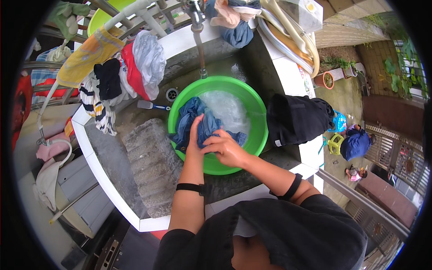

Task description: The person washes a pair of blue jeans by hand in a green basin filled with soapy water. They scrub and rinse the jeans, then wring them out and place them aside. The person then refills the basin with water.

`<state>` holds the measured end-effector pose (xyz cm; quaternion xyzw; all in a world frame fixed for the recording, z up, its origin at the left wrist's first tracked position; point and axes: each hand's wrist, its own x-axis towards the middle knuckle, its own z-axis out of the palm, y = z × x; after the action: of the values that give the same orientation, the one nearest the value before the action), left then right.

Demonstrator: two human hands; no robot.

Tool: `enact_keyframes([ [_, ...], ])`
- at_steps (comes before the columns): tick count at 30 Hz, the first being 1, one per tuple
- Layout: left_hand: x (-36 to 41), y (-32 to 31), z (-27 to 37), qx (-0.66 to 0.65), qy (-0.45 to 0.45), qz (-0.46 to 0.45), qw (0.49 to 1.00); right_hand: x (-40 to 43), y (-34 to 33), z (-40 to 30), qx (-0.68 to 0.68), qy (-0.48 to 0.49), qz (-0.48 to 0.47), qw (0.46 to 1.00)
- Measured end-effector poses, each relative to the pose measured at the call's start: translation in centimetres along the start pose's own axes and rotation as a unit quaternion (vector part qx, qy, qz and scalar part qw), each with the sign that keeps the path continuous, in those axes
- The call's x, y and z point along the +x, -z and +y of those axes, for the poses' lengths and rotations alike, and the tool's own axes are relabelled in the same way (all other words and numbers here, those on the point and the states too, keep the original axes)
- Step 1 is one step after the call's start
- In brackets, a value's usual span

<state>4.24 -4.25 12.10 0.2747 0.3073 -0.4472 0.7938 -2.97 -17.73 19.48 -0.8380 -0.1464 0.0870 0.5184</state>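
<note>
A green plastic basin (258,108) stands in a concrete wash sink, holding cloudy, foamy water and a blue denim garment (189,113). My left hand (195,133) lies against the denim at the basin's lower left, with its thumb side raised. Beside it, my right hand (224,146) is at the garment with bent, spread fingers. Whether either hand grips the cloth is hard to make out. Above the basin's far rim hangs the pipe of a metal tap (201,50). A brush with a blue and white handle (153,106) lies left of the basin, near the drain (172,94).
A ridged concrete washboard (152,168) fills the sink's left part. Clothes hang over the far left edge, with a yellow towel (84,55) on a rail. Black clothing (297,118) drapes over the right edge. Hoses (290,37) lie at the far right. Two people are in the yard.
</note>
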Motion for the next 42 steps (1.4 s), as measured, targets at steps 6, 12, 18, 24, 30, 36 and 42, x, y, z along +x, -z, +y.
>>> enact_keyframes([
  [6,0.2,0.9,-1.8,-0.113,-0.047,-0.164,0.979,1.0,1.7,-3.6,-0.047,0.071,0.051,0.995],
  [12,-1.7,-1.6,-1.7,-0.082,-0.179,-0.034,0.980,2.4,0.8,-0.9,-0.085,0.050,0.119,0.988],
  [18,-2.9,-3.3,-0.4,0.099,-0.333,0.215,0.913,2.9,0.5,4.4,0.006,-0.134,0.098,0.986],
  [24,-1.8,-0.1,1.1,0.292,-0.332,0.299,0.846,-0.1,0.2,9.2,-0.134,-0.397,0.036,0.907],
  [30,1.7,4.7,-2.3,0.345,-0.192,0.386,0.834,-3.0,-6.1,11.8,-0.391,-0.376,-0.174,0.822],
  [36,-0.2,3.0,-2.2,0.186,-0.010,0.387,0.903,-0.7,-4.0,16.3,-0.070,-0.553,-0.057,0.828],
  [42,-1.7,0.6,-1.3,-0.045,0.049,0.146,0.987,1.6,-2.3,4.4,0.129,-0.120,0.033,0.984],
])
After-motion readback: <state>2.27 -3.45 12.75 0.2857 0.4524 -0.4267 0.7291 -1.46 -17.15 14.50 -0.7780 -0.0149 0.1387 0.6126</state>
